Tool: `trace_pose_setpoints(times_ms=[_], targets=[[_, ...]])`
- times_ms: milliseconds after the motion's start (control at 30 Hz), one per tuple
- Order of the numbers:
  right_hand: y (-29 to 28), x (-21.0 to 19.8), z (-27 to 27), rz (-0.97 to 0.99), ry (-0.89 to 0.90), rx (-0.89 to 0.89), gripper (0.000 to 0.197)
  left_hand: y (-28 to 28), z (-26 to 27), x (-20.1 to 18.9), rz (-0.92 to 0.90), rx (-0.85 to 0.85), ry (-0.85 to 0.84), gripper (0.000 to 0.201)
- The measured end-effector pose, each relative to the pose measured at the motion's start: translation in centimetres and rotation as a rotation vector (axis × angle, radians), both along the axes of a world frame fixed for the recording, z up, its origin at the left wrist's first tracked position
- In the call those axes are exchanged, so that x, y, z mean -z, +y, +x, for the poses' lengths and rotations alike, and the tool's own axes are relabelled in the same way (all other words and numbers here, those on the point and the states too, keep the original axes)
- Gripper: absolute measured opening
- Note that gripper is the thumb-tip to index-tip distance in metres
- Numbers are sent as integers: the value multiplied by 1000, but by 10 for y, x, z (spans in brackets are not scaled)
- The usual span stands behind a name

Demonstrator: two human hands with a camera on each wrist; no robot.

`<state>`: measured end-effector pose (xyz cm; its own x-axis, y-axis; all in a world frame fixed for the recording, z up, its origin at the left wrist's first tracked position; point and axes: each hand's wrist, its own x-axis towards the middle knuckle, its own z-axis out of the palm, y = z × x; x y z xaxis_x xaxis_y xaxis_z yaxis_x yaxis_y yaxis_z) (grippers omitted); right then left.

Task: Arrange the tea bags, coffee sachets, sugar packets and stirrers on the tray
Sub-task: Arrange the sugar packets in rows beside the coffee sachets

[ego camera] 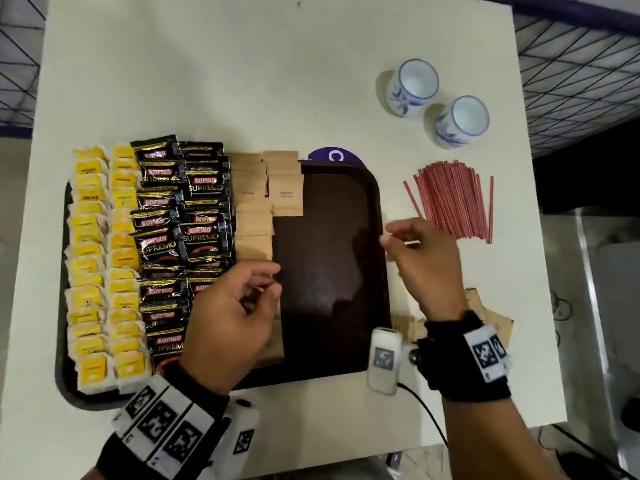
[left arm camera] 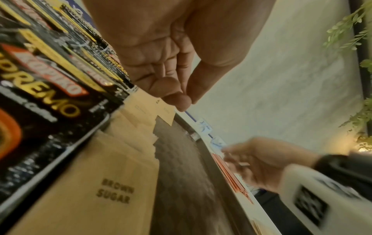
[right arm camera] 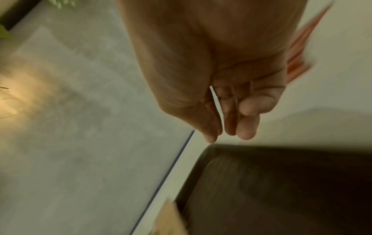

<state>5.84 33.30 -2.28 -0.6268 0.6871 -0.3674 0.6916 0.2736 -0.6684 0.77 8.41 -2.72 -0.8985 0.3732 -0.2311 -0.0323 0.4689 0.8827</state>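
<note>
**Tray part-filled, one stirrer pinched**

Nearest, the left hand [ego camera: 230,317] is held over the sugar packets [ego camera: 254,237], fingers loosely curled, nothing gripped. A pale stirrer [right arm camera: 216,101] is pinched by the right hand [ego camera: 424,263] above the dark tray [ego camera: 329,258]. Tea bags [ego camera: 100,258] and coffee sachets [ego camera: 181,230] are ranked on the tray's left. Farther right, red stirrers [ego camera: 453,199] are piled on the table [ego camera: 242,81].

white table [ego camera: 242,81], grey floor [ego camera: 14,188] left of table, dark wire mesh [ego camera: 581,74] right of table, green plant [left arm camera: 346,31] and warm glow [right arm camera: 12,95] beyond table
</note>
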Motion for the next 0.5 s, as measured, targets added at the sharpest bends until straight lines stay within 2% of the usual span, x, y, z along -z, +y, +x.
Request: trace_pose_setpoints(times_ms=[100,200,367,433,500], targets=[[31,-17,65,92,-137,89,26,12,5,1,15,31,-30,25],[51,-20,108,147,-294,87,44,21,11,3,11,45,-68,26],[55,7,132,245,-345,-114,50,37,18,4,13,53,-90,25],[54,14,131,259,-362,-96,64,41,23,4,9,57,-93,25],[54,15,129,230,-345,-33,63,43,28,3,7,65,-101,25]])
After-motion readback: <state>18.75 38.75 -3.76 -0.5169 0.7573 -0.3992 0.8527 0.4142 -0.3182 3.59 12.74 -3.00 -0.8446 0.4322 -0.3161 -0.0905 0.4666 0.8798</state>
